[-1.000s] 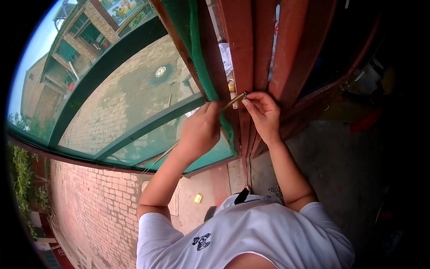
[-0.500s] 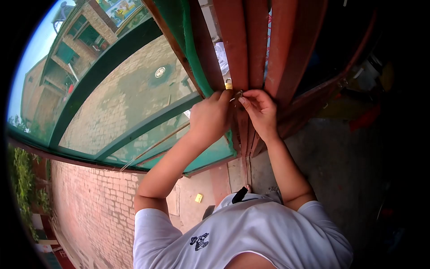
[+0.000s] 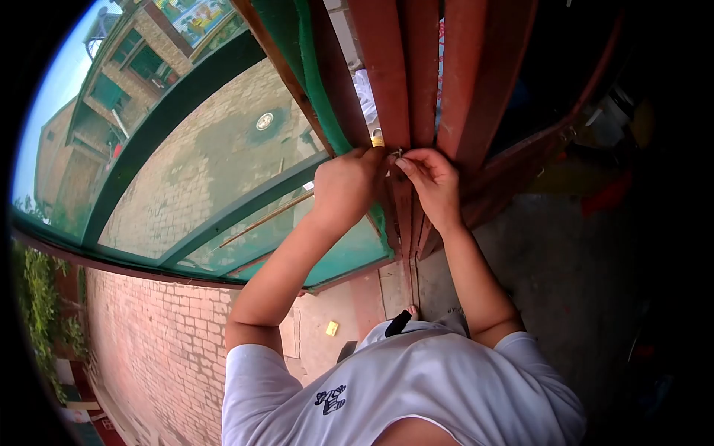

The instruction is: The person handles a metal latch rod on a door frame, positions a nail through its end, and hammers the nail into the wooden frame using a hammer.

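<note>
My left hand [image 3: 346,184] is closed at the red door frame, back toward me. A thin light-brown rod [image 3: 268,217] runs up to it from the lower left and seems to be in its grip; the fingers hide that part. My right hand [image 3: 435,182] pinches with thumb and forefinger at a small metal piece [image 3: 398,153] between the two hands. Its exact kind is too small to tell. Just above my left fingertips a brass padlock [image 3: 377,140] shows in part, its body partly covered.
Red door boards [image 3: 424,74] stand ahead of me. On the left is a green-framed mesh door panel [image 3: 208,234], with a brick-paved yard [image 3: 156,327] beyond and below it. A small yellow object [image 3: 332,328] lies on the floor. The right side is dark.
The rod's lower end has swung up and a little right. My left hand has shifted very slightly; my right hand stays almost in place at the metal piece.
</note>
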Demonstrator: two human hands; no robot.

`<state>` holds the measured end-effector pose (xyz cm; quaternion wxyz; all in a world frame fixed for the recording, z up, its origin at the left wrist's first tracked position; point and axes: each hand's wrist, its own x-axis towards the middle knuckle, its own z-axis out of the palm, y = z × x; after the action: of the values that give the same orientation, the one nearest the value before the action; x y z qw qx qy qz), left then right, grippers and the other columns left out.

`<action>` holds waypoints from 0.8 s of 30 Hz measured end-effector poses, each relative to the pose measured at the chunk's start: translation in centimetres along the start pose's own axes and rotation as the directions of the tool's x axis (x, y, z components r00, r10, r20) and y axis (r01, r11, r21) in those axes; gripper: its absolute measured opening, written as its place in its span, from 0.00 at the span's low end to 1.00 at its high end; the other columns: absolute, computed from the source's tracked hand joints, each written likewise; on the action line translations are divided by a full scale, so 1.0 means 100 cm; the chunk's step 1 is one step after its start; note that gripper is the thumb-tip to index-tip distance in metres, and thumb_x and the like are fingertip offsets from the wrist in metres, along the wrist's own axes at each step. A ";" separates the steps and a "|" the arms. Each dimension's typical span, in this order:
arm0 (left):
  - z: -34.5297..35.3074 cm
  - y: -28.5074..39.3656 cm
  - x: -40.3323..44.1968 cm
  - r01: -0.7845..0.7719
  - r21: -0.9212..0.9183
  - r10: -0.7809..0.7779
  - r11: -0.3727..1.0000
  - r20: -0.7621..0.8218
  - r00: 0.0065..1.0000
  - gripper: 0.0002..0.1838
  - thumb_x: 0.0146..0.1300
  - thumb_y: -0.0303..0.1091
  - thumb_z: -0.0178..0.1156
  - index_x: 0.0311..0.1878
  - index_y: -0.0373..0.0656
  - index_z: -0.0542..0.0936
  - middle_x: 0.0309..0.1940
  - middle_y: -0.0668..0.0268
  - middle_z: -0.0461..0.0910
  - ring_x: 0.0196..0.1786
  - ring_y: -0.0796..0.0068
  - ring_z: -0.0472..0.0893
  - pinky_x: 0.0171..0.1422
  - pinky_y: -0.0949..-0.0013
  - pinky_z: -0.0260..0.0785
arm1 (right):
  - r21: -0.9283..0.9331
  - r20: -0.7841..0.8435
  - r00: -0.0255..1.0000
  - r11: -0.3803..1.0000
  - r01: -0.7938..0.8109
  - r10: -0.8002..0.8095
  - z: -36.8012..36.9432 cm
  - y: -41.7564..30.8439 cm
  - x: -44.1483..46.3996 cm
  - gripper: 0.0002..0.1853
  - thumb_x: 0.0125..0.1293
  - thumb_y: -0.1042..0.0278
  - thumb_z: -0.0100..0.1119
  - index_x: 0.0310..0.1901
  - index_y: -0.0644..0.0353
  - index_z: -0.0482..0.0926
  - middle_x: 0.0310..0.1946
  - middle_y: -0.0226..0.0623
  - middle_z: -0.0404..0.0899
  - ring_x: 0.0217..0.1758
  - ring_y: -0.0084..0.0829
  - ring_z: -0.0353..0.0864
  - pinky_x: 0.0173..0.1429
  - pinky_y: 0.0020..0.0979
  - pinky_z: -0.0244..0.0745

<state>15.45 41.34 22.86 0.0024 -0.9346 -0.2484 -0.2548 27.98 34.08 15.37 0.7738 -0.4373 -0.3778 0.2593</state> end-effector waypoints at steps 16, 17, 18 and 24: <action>-0.012 0.005 0.010 0.044 -0.058 -0.039 0.997 0.075 0.996 0.12 0.61 0.41 0.60 0.40 0.44 0.83 0.30 0.55 0.81 0.33 0.53 0.80 0.35 0.60 0.71 | 0.076 0.057 0.998 0.996 -0.046 0.041 -0.005 0.014 0.002 0.05 0.64 0.76 0.58 0.41 0.67 0.77 0.35 0.33 0.81 0.41 0.19 0.79 0.47 0.20 0.74; -0.011 0.006 0.011 0.017 -0.079 -0.013 0.997 0.046 0.999 0.12 0.62 0.41 0.59 0.39 0.44 0.83 0.29 0.56 0.81 0.31 0.53 0.80 0.34 0.59 0.71 | 0.021 0.046 0.999 1.000 -0.010 0.010 -0.006 0.012 0.003 0.05 0.64 0.76 0.59 0.40 0.67 0.77 0.35 0.32 0.81 0.41 0.18 0.79 0.45 0.20 0.74; -0.011 0.006 0.010 0.001 -0.091 0.001 0.996 0.019 1.000 0.12 0.62 0.42 0.59 0.37 0.44 0.83 0.27 0.56 0.81 0.30 0.53 0.79 0.33 0.58 0.70 | -0.026 0.045 0.999 1.000 0.016 -0.015 -0.006 0.012 0.002 0.05 0.64 0.76 0.59 0.39 0.67 0.77 0.34 0.32 0.80 0.40 0.18 0.78 0.44 0.20 0.74; -0.013 0.002 0.011 0.056 -0.179 -0.036 0.982 0.111 0.993 0.13 0.62 0.41 0.59 0.38 0.41 0.82 0.28 0.54 0.80 0.30 0.52 0.79 0.33 0.60 0.70 | -0.059 0.053 0.998 0.998 0.019 -0.016 -0.003 0.004 0.001 0.05 0.64 0.74 0.60 0.37 0.66 0.78 0.31 0.31 0.80 0.38 0.18 0.78 0.43 0.21 0.73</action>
<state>15.75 41.54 24.57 -0.1019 -0.9372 -0.2454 -0.2260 28.30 34.22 14.96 0.7526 -0.4499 -0.4091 0.2526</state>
